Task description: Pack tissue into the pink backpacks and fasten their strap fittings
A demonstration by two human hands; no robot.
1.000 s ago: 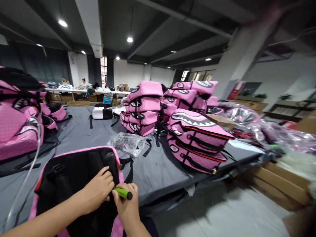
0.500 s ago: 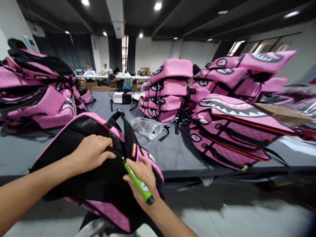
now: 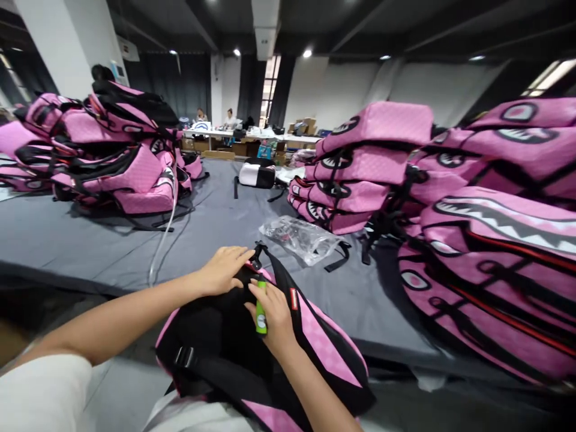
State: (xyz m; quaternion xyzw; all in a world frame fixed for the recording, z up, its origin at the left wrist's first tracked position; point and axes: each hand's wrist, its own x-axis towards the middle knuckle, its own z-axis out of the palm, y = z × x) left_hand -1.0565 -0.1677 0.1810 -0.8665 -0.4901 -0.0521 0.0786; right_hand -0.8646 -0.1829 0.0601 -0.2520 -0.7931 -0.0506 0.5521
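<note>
A pink and black backpack point(image 3: 315, 336) lies back side up against my lap at the table's near edge. My left hand point(image 3: 222, 270) rests on its black top by the carry handle, fingers curled over the fabric. My right hand point(image 3: 270, 312) is closed around a green pen-like tool point(image 3: 261, 306), whose tip points up at the black panel just below the handle. A small red tag shows on the strap beside my right hand.
Tall stacks of pink shark-face backpacks point(image 3: 364, 168) stand right and at the left point(image 3: 121, 156) on the grey table point(image 3: 216, 216). A crumpled clear plastic bag point(image 3: 301, 237) lies ahead. A clear tube point(image 3: 164, 228) hangs at left. Two people sit at a far table point(image 3: 216, 117).
The view swung left and the backpack came closer to me. My right hand turned the green tool upright, and my left hand slid up to the bag's handle.
</note>
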